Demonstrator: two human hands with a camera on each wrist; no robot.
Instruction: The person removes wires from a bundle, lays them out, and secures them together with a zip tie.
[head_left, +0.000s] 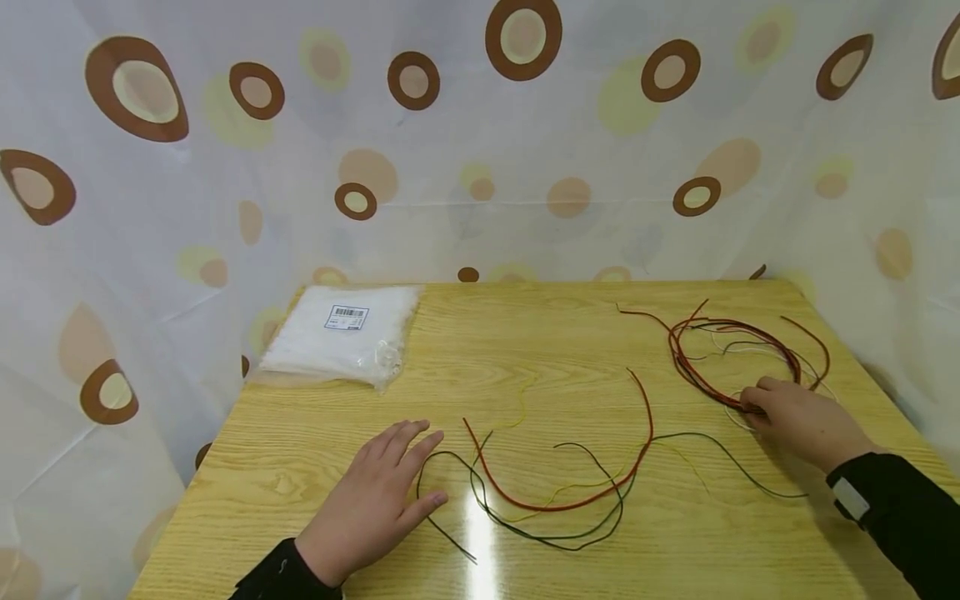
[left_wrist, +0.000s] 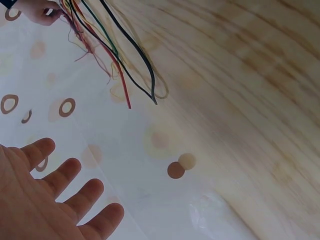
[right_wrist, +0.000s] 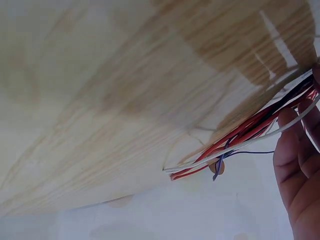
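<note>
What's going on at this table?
A person's right hand is gripping a coil of mostly red and dark wires on the right side of the wooden table. The left hand, fingers extended, is beside some loose red, green and yellow wires nearer the front. A clear plastic bag with a label lies at the back left.

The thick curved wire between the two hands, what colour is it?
The thick curved wire is red; it shows best in the head view.
</note>
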